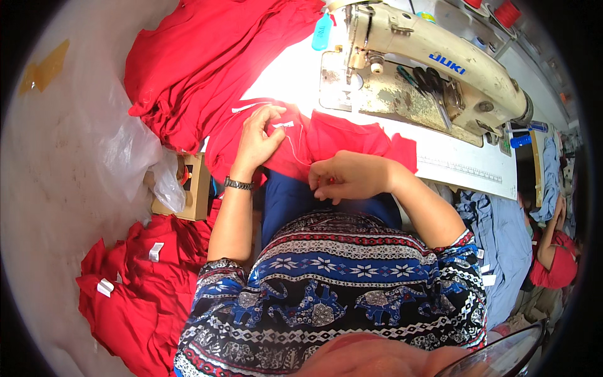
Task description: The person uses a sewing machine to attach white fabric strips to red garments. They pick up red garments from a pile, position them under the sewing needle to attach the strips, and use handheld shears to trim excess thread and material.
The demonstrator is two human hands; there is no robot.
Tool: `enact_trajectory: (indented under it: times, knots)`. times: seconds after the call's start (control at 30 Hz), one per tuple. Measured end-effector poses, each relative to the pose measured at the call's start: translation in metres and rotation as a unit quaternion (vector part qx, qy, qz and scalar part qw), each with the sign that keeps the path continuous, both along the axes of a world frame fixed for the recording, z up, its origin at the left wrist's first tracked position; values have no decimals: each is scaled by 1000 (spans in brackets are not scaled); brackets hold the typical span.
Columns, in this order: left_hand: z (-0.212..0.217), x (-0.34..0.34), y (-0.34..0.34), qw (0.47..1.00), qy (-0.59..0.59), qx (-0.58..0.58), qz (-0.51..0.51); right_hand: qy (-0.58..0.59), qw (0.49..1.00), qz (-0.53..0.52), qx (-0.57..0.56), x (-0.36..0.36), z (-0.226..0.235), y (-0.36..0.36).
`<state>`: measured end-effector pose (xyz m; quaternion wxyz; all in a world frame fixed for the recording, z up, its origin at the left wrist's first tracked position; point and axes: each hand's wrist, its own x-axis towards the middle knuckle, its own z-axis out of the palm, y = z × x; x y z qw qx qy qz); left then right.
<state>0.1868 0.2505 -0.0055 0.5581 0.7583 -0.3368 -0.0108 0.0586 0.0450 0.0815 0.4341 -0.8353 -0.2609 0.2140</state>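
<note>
Red cloth [223,141] of a garment lies across the table's front edge and over my lap. My left hand [257,139] rests on it, thumb apart from the curved fingers, beside a small white label [284,124]. A thin pale thread [294,147] trails over the cloth from near the label toward my right hand. My right hand [348,176] is closed in front of me, its fingers curled round a small red thing [326,180] whose kind I cannot make out. Another folded red piece [352,138] lies just beyond that hand.
A cream sewing machine [433,47] stands at the back right, with dark-handled scissors [433,85] on its bed. A red garment heap [195,56] covers the back left; more red garments [144,283] lie lower left by a cardboard box [200,188]. Another person [553,261] is at far right.
</note>
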Motion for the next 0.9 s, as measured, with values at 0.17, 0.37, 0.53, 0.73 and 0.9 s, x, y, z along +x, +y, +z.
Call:
enact_trajectory:
  times: [0.17,0.37,0.53,0.73,0.9]
  knots:
    - [59,-18,-16,995,-47,82,-35,-198,950,-219,104,39,3,-18]
    - [153,-31,-13,968,-228,99,21,-80,962,-117,233,52,20,-18]
    - [142,-5,4,973,191,15,-130,-240,961,-139,-4,44,39,-40]
    - [70,23,-53,912,347,-144,-164,49,903,-261,338,58,-27,-69]
    - [65,22,-77,937,321,-39,-133,22,837,-365,407,65,-70,-78]
